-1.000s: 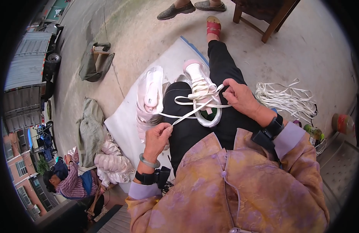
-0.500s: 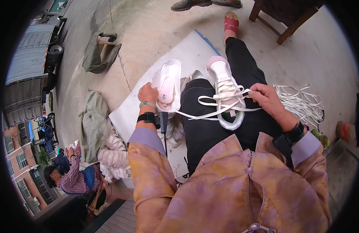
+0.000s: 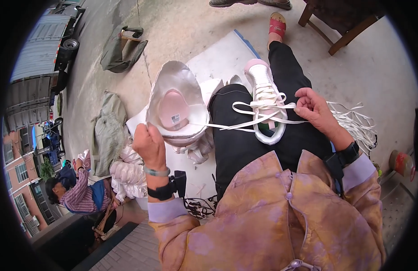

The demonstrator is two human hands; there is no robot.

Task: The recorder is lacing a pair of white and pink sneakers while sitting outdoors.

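My left hand (image 3: pixel 149 147) grips the rim of a pale cupped shoe upper (image 3: pixel 195 101), its inside facing up with a pink patch and a small printed label. Across my thighs lies a white sneaker upper (image 3: pixel 265 86) with a pink toe, pointing away from me. White laces (image 3: pixel 272 100) criss-cross it and lie in loose loops. One lace stretches left from it to the cupped upper. Just right of the loops, my right hand (image 3: pixel 314 110) has its fingers curled but parted, thumb beside a lace loop.
More white laces (image 3: pixel 353 124) hang in a bundle at my right. A white sheet (image 3: pixel 213 58) lies on the ground ahead. Piled pale uppers (image 3: pixel 130 174) and a grey-green cloth (image 3: pixel 107 131) are at the left. Another person (image 3: pixel 87 194) sits beyond. A wooden chair (image 3: pixel 347 38) stands far right.
My left hand has moved left and nearer, lifting the cupped upper and tilting it up. My right fingers have parted from their pinch on the lace. The view has shifted slightly.
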